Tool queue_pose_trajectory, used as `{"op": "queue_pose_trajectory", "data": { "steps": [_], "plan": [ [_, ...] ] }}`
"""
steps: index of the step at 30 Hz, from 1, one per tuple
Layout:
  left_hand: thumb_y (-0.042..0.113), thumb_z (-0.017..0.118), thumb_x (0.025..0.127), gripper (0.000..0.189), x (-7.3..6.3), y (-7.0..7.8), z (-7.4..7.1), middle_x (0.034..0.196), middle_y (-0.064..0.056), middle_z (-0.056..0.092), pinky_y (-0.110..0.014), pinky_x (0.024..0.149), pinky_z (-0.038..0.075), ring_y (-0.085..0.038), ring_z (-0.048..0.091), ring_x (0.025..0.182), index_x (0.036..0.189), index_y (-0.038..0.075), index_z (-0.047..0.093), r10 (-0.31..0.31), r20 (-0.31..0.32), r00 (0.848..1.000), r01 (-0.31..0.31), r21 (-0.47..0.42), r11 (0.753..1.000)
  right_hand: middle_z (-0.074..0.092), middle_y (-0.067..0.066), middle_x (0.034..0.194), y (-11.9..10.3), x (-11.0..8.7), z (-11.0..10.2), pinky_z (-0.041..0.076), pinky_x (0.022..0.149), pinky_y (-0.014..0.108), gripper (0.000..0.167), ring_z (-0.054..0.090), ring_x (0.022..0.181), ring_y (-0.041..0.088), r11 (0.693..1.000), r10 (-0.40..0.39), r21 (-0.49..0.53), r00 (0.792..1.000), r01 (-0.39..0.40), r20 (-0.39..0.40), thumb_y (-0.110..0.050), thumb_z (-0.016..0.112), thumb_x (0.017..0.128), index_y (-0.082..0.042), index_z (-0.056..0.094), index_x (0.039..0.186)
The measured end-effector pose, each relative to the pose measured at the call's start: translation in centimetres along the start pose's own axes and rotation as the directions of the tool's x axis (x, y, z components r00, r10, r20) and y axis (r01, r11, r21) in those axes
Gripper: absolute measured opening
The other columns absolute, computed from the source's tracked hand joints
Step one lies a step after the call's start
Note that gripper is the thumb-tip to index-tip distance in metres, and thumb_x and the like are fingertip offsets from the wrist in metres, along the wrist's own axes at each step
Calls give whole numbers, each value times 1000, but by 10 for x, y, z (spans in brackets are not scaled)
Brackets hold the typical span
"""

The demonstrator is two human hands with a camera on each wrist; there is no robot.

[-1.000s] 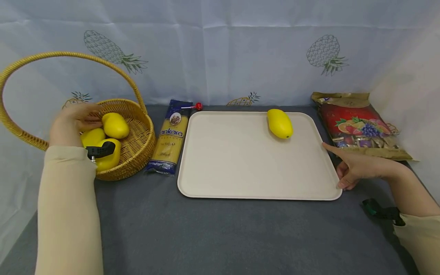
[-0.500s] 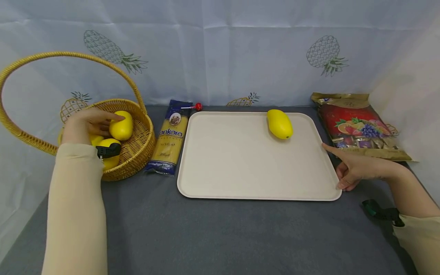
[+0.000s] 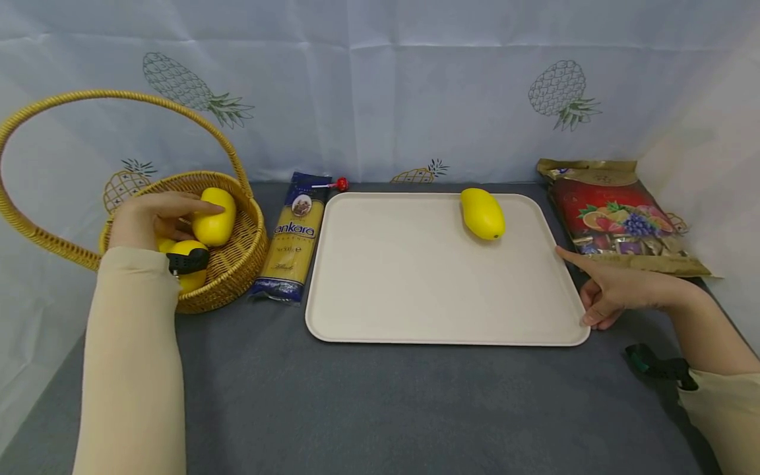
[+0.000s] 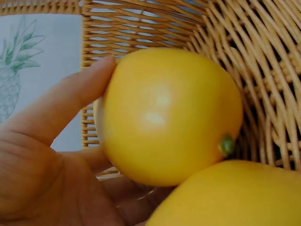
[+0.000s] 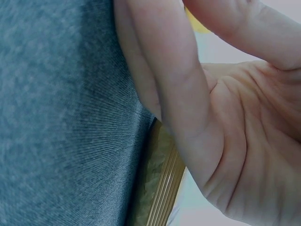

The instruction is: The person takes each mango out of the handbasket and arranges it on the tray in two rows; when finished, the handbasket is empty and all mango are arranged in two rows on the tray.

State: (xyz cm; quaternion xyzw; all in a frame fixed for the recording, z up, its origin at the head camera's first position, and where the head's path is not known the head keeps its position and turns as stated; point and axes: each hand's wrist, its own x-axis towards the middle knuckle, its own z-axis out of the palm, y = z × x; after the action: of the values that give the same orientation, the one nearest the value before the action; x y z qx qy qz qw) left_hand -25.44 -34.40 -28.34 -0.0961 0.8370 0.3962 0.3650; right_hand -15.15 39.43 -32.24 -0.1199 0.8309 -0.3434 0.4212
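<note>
My left hand point(image 3: 145, 214) reaches into a wicker basket point(image 3: 240, 274) and grips a yellow mango point(image 3: 216, 221) inside it. In the left wrist view, a fingertip presses the side of that mango point(image 4: 164, 113), whose small green stem end shows, while other fingers pass behind and below it. Another mango point(image 4: 244, 197) lies against it. Across the table, my right hand point(image 3: 623, 290) holds the right edge of a cream tray point(image 3: 439, 290), thumb at the rim and index finger stretched along the edge. One mango point(image 3: 483, 214) lies on the tray near its back edge.
A pasta packet point(image 3: 293, 241) lies between basket and tray, with a red lollipop point(image 3: 342, 184) at its top. Behind the right hand lies a red and gold candy bag point(image 3: 623, 221). The basket's tall handle point(image 3: 119, 94) arches over the left side. A pineapple-print cloth point(image 3: 368, 99) hangs behind.
My left hand has moved right within the basket and taken hold of a mango, which has shifted slightly right. My right hand and the tray have stayed in place.
</note>
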Motion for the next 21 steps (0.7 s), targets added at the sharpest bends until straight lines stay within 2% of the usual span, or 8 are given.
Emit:
{"op": "queue_pose_trajectory", "data": {
  "steps": [2, 4, 6, 8, 10, 12, 17, 21],
  "plan": [
    [57, 49, 98, 102, 1, -1, -4, 158, -31, 11, -34, 101, 53, -41, 31, 140, 157, 4, -15, 21, 8, 1000, -21, -10, 1000, 61, 13, 80, 0, 0, 0, 62, 63, 37, 131, 66, 65, 21, 1000, -2, 0, 1000, 2, 3, -19, 79, 83, -22, -33, 151],
    [55, 47, 100, 97, 1, -2, -9, 153, -27, 22, -33, 102, 53, -32, 43, 134, 157, 7, -14, 46, 19, 999, -46, -31, 998, 61, 13, 80, 0, 0, 0, 62, 63, 37, 129, 66, 65, 21, 1000, -7, 0, 1000, 7, 6, -18, 78, 84, -21, -33, 151],
    [53, 44, 101, 90, 0, -3, -14, 144, -14, 34, -32, 102, 54, -17, 53, 121, 157, 9, -10, 76, 26, 997, -74, -62, 995, 61, 12, 80, 0, -1, 0, 62, 63, 37, 129, 66, 65, 21, 1000, -10, -1, 1000, 10, 8, -18, 77, 85, -21, -33, 150],
    [52, 42, 102, 87, -4, -5, -19, 134, 0, 38, -32, 102, 54, -5, 58, 108, 157, 15, -16, 101, 41, 994, -96, -109, 989, 61, 12, 80, 0, -1, 0, 62, 63, 37, 129, 66, 66, 21, 1000, -10, -1, 1000, 10, 10, -18, 77, 84, -21, -34, 150],
    [49, 39, 103, 82, -10, -5, -22, 126, 8, 41, -32, 101, 55, -1, 60, 103, 155, 20, -17, 134, 49, 990, -126, -150, 981, 61, 12, 80, -1, -1, -1, 62, 63, 37, 130, 66, 66, 21, 1000, -8, -2, 1000, 8, 10, -18, 78, 84, -22, -34, 150],
    [45, 37, 104, 69, -17, -6, -22, 120, 14, 47, -33, 97, 57, -2, 62, 102, 153, 27, -8, 190, 41, 981, -181, -166, 969, 61, 12, 80, -1, 0, -1, 62, 63, 37, 131, 66, 66, 21, 1000, -5, -4, 1000, 5, 7, -19, 79, 83, -22, -34, 150],
    [27, 33, 108, 35, -34, -3, -16, 117, 11, 60, -37, 84, 61, -12, 68, 101, 139, 30, 17, 385, 48, 922, -365, -229, 903, 61, 13, 79, 0, 0, 0, 62, 63, 37, 131, 66, 66, 21, 1000, -2, -3, 1000, 2, 5, -19, 79, 83, -22, -33, 150],
    [23, 33, 108, 42, -42, 14, -3, 122, 8, 59, -39, 84, 61, -14, 67, 103, 144, 25, 14, 447, 60, 892, -425, -220, 878, 61, 12, 79, 1, 0, -1, 62, 64, 37, 131, 66, 66, 20, 1000, -5, -4, 1000, 5, 10, -19, 79, 83, -20, -34, 150]
  ]
}}
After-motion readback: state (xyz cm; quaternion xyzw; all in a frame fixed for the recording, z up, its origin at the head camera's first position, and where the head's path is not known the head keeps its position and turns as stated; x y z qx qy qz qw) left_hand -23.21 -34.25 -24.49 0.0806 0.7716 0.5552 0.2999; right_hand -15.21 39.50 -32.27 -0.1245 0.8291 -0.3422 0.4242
